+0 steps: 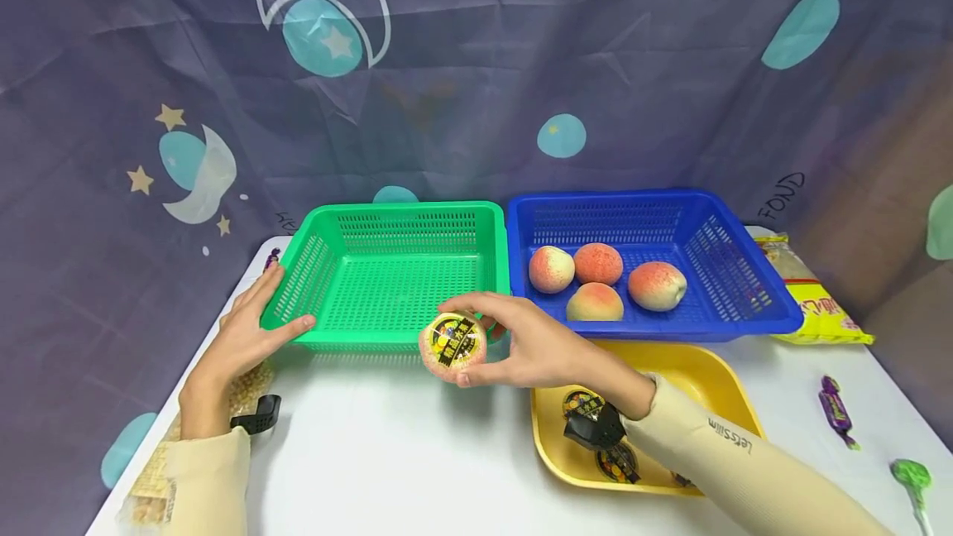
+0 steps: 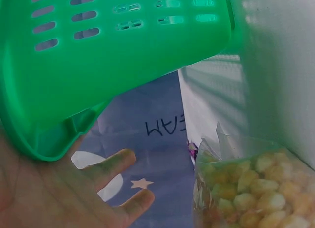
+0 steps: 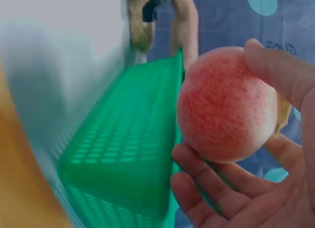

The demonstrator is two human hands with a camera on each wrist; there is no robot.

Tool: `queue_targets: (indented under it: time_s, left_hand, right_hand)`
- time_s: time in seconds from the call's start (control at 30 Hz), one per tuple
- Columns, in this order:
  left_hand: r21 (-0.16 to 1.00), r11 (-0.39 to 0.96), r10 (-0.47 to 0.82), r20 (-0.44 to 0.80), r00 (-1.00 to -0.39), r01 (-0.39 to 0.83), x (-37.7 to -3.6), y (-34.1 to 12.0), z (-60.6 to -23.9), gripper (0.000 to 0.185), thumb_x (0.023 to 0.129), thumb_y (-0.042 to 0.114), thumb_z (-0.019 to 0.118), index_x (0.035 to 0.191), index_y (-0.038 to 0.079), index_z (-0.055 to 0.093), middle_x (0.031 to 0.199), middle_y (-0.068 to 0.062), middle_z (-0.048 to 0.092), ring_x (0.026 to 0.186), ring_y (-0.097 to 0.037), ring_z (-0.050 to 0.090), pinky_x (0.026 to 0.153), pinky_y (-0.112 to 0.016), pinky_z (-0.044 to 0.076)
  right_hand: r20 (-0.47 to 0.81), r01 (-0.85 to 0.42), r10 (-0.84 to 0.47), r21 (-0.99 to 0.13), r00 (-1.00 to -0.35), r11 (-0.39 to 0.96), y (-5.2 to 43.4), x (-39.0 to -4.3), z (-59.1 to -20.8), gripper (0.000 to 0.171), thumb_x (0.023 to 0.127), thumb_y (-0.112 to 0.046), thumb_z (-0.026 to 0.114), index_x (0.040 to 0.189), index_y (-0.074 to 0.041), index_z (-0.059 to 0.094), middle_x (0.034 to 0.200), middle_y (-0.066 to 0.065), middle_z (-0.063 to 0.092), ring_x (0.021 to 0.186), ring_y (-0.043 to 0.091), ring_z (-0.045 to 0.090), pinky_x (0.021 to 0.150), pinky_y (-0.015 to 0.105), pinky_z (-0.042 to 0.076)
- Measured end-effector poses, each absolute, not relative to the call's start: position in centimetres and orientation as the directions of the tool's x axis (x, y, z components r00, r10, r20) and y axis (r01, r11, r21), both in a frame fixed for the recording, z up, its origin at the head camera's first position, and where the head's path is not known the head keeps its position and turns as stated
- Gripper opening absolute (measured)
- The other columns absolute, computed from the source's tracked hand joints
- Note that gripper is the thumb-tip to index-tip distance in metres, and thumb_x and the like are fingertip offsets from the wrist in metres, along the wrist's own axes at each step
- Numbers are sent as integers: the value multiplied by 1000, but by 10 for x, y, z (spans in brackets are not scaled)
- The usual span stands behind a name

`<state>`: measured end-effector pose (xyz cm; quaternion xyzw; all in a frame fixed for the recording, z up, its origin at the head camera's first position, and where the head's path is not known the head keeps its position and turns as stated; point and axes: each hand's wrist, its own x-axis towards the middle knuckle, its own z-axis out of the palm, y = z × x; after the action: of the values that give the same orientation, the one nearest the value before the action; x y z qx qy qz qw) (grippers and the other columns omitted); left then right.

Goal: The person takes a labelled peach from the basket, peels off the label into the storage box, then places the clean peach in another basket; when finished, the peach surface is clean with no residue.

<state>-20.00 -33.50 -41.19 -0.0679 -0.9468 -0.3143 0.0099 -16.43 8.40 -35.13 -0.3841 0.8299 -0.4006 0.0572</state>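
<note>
My right hand (image 1: 532, 342) grips a peach (image 3: 224, 105) between thumb and fingers, over the front rim of the green basket (image 1: 402, 342). A round yellow-and-black label (image 1: 454, 342) on the peach faces up in the head view. My left hand (image 1: 241, 329) rests at the basket's left front corner, thumb along the rim and fingers extended along the outside. In the left wrist view, the palm is against the green rim and the fingers are spread. Several other peaches (image 1: 598, 263) lie in the blue basket (image 1: 663, 327), which stands right beside the green one.
A yellow tray (image 1: 547, 457) with black-labelled items sits below my right forearm. To the right are a yellow snack bag (image 1: 815, 308), a purple-wrapped candy (image 1: 835, 408) and a green lollipop (image 1: 912, 474). A clear bag of pale yellow pieces (image 2: 261, 188) lies beside my left wrist.
</note>
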Motion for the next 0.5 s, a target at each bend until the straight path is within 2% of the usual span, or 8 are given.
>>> queue_targets:
  time_s: [0.2,0.3,0.4,0.5]
  left_hand:
    - [582,803,123,52,-991,130,-198,-332,-404,102,90,54,69,166,22,8,174,-4,2,155,-51,3,108,-83,5]
    - [585,796,134,76,-988,154,-196,-328,-397,99,91,51,70,165,20,13,174,-5,4,156,-49,0,106,-85,3]
    - [593,774,171,146,-974,225,-193,-318,-388,89,91,45,72,162,16,28,173,-8,12,157,-47,2,107,-84,2]
    - [599,734,224,230,-947,320,-190,-301,-378,71,90,38,75,152,15,48,167,-13,29,156,-45,12,111,-81,5]
  right_hand:
    - [168,-619,-749,-690,-641,375,86,-150,-358,66,80,-32,87,138,-20,59,126,-10,66,97,7,57,82,32,55]
    - [123,-613,-766,-684,-631,395,87,-145,-365,65,79,-29,88,137,-22,60,123,-12,66,97,6,57,82,28,55]
    - [72,-607,-778,-672,-624,424,86,-142,-372,66,78,-27,89,137,-21,60,125,-11,66,100,6,58,86,27,55]
    - [18,-599,-782,-653,-623,463,86,-140,-378,68,78,-27,89,138,-19,59,131,-7,65,100,5,59,89,29,56]
